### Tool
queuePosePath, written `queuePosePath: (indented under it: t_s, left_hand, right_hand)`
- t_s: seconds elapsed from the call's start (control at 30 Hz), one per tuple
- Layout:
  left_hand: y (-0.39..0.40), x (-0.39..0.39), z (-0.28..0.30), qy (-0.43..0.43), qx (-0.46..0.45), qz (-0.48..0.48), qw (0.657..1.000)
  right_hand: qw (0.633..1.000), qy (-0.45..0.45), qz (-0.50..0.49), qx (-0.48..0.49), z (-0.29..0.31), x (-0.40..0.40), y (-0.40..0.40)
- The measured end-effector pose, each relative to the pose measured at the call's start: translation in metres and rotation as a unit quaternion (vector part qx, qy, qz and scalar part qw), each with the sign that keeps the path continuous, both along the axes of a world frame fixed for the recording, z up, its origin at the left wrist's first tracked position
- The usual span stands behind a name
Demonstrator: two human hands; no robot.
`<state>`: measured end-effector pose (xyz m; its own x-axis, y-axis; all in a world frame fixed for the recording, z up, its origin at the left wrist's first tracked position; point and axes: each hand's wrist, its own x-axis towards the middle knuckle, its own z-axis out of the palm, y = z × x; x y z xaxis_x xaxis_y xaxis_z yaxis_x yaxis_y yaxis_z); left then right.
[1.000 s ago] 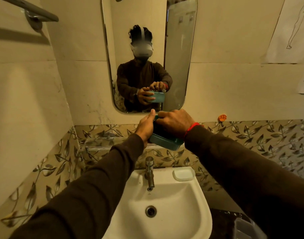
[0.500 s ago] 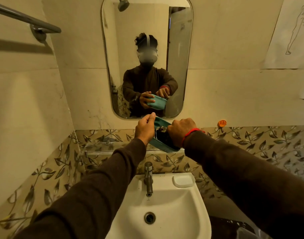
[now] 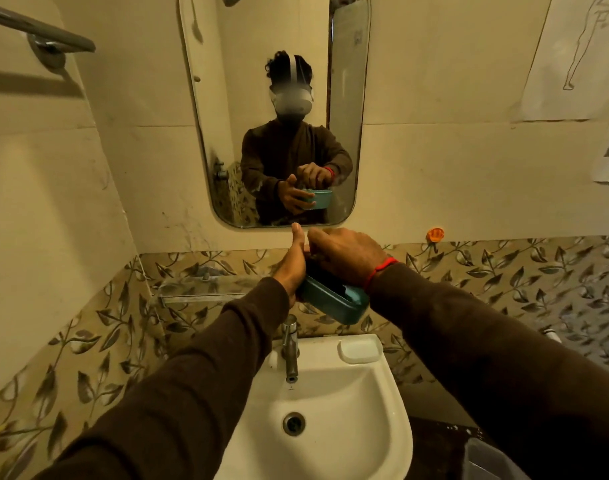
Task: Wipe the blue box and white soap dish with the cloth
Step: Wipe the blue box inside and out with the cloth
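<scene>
I hold the blue box (image 3: 334, 301), a teal rectangular tray, in the air above the tap, its near end tilted down. My left hand (image 3: 293, 263) grips its left side, thumb pointing up. My right hand (image 3: 344, 252), with a red thread on the wrist, presses down into the box from above; a dark cloth (image 3: 325, 277) shows under its fingers inside the box. The white soap dish (image 3: 359, 351) sits on the right back corner of the sink rim, below the box and apart from both hands.
A white sink (image 3: 375, 427) with a chrome tap (image 3: 290, 348) is below my arms. A mirror (image 3: 275, 109) on the wall reflects me. A glass shelf (image 3: 199, 289) is left of the box, a towel bar (image 3: 40, 29) upper left, a dark bin (image 3: 490, 459) lower right.
The box has tipped back from a steep tilt to a flatter one with its near end down. My right hand has moved over and into it with the cloth.
</scene>
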<state>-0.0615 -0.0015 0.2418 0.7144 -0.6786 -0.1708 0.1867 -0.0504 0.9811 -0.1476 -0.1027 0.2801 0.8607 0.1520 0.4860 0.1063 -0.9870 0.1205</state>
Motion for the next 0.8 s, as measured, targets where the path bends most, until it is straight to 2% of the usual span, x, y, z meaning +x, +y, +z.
queuePosePath:
  t_s: [0.17,0.27,0.43,0.6,0.67,0.8]
  left_hand:
    - [-0.002,0.003,0.003,-0.039,0.012,0.008,0.999]
    - [-0.005,0.001,0.003,-0.062,0.018,0.033,0.997]
    - [-0.003,0.006,0.002,-0.111,0.01,0.121,0.986]
    - [-0.011,0.0,-0.007,-0.133,0.013,0.135,0.982]
    - [-0.016,-0.003,-0.011,-0.128,0.009,0.132,0.983]
    - [-0.028,-0.006,-0.012,-0.122,-0.003,0.158,0.98]
  right_hand:
    - [0.996,-0.045,-0.071,-0.027,-0.005,0.005,-0.006]
    - [0.994,-0.041,-0.088,-0.047,-0.009,0.008,-0.007]
    - [0.987,0.056,-0.126,-0.078,-0.018,-0.005,-0.026]
    - [0.977,0.124,-0.129,-0.112,-0.018,-0.009,-0.026]
    - [0.975,0.132,-0.158,-0.08,-0.02,-0.008,-0.023]
    - [0.966,0.102,-0.196,0.135,-0.023,-0.003,-0.018]
